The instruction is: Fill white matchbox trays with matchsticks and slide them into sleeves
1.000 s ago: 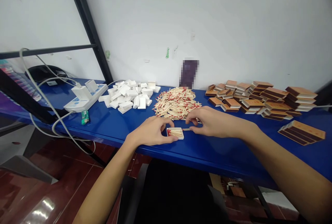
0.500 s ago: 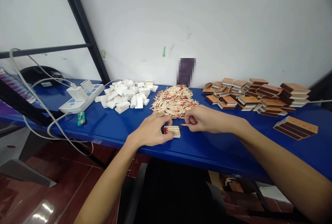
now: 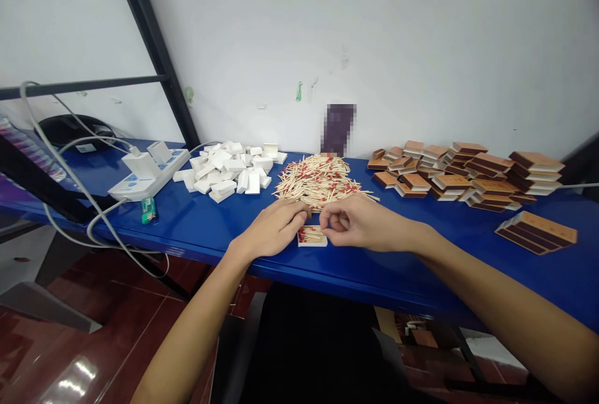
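Note:
A small white matchbox tray [image 3: 312,244] lies on the blue table between my hands, with red-tipped matches [image 3: 309,234] in it. My left hand [image 3: 274,227] is closed at the tray's left and far side, thumb against the curled fingers; whatever may be between them is hidden. At the tray's right end, my right hand [image 3: 358,222] makes a pinch with thumb and forefinger close to the matches. I cannot make out what is in that pinch. Just beyond both hands is a large heap of loose matches [image 3: 316,179].
White trays [image 3: 224,167] are piled at the left, near a power strip [image 3: 150,178] with cables and a green packet [image 3: 148,211]. Brown matchbox sleeves [image 3: 449,170] are stacked at the right, with a separate group [image 3: 538,232] nearer. The blue table's front edge [image 3: 374,295] runs below my forearms.
My right hand has moved left to the tray's end; the match seen in its pinch is no longer distinguishable. My left thumb has shifted off the tray's near side, toward the far side.

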Action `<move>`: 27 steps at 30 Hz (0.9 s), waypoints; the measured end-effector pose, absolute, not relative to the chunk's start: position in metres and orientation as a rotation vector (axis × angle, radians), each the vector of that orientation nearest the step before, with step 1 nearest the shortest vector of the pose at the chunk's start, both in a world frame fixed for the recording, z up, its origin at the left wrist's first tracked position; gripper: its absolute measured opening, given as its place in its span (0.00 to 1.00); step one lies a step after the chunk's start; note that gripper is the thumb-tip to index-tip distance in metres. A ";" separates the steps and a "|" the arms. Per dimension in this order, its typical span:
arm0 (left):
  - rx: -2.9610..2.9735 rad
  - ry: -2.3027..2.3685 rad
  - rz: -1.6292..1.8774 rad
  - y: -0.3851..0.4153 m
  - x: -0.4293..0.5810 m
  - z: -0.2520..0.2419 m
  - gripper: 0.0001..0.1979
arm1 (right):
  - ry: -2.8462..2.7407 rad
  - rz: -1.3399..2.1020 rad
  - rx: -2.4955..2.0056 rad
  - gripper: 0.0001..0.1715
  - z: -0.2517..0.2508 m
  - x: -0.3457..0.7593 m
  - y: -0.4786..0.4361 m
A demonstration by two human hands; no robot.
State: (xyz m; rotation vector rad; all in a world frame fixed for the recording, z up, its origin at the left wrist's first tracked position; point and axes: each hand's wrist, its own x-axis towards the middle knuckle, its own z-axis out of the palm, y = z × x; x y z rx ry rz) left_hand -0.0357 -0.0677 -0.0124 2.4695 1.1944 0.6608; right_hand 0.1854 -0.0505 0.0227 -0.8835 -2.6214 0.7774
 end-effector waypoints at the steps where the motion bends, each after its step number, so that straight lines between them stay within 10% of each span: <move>1: 2.439 1.165 0.683 -0.067 -0.037 -0.012 0.16 | -2.635 0.777 -0.879 0.01 0.021 0.182 -0.051; 27: 2.501 1.069 0.659 -0.071 -0.039 -0.007 0.12 | -2.770 0.426 -0.890 0.13 0.014 0.188 -0.051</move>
